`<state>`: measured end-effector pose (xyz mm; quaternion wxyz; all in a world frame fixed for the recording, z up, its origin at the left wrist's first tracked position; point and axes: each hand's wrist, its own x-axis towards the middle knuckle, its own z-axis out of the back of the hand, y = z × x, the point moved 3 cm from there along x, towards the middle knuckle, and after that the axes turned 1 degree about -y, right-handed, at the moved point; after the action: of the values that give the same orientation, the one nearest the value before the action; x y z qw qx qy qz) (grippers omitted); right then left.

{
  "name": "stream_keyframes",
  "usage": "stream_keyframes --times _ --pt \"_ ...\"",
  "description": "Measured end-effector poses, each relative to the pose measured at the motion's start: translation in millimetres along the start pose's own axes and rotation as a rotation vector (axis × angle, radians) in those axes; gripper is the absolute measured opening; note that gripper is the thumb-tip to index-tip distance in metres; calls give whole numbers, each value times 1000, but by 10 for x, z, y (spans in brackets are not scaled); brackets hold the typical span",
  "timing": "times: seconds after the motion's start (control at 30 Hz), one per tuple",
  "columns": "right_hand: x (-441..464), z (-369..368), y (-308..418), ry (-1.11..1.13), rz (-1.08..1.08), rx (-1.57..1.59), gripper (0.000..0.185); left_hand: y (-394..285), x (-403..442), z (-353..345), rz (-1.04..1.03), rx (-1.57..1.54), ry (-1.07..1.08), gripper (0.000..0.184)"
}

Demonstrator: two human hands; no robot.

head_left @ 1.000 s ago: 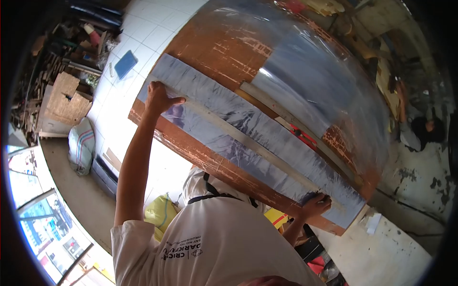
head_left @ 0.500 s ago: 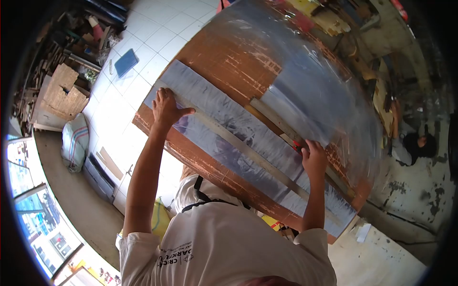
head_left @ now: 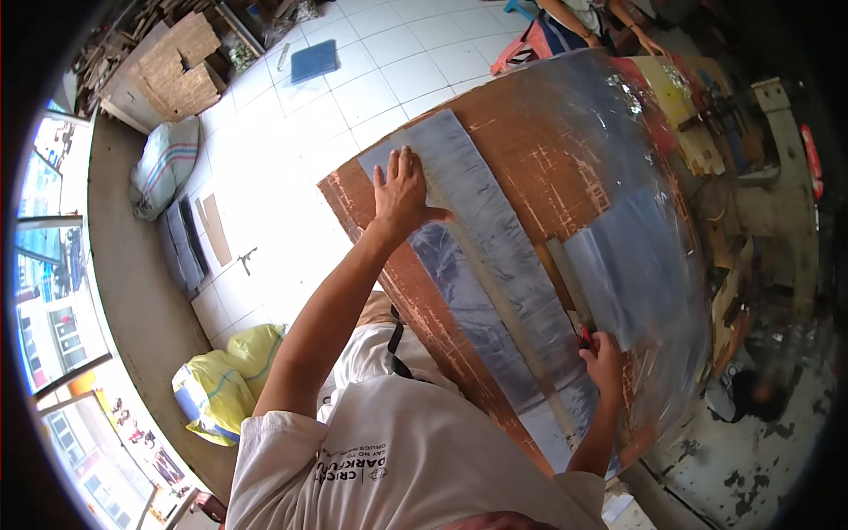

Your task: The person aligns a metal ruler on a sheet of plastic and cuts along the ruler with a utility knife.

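Note:
A long strip of translucent plastic sheet (head_left: 511,231) lies across a worn brown board (head_left: 556,168). Along the sheet runs a narrow, straight greyish bar (head_left: 495,287), like a straightedge. My left hand (head_left: 404,196) presses flat on the far end of the bar and sheet, thumb spread out. My right hand (head_left: 605,362) is closed on a small red and black tool, which looks like a cutter knife (head_left: 585,336), by the sheet's right edge. Most of its handle is hidden in my fingers. Just beyond it lies another straight bar (head_left: 570,278).
More clear plastic (head_left: 636,256) covers the board's right side. Another person's hands (head_left: 649,42) show at the far edge, and a second person (head_left: 751,393) is at the right. Filled sacks (head_left: 234,375), a blue flat piece (head_left: 314,62) and cardboard lie on the tiled floor (head_left: 362,53) to the left.
The head view has turned, so the board appears rotated and shifted right. My left hand stays on the bar's far end; my right hand still holds the knife near the sheet's edge.

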<state>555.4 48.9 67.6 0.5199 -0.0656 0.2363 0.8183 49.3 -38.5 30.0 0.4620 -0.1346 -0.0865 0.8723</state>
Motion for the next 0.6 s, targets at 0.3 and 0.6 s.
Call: stream_keyframes --times 0.3,0.6 --pt "333 205 436 -119 141 257 35 74 -41 -88 40 -47 -9 141" --pt "1391 -141 2906 126 364 519 50 72 -64 -54 31 -68 -51 137"
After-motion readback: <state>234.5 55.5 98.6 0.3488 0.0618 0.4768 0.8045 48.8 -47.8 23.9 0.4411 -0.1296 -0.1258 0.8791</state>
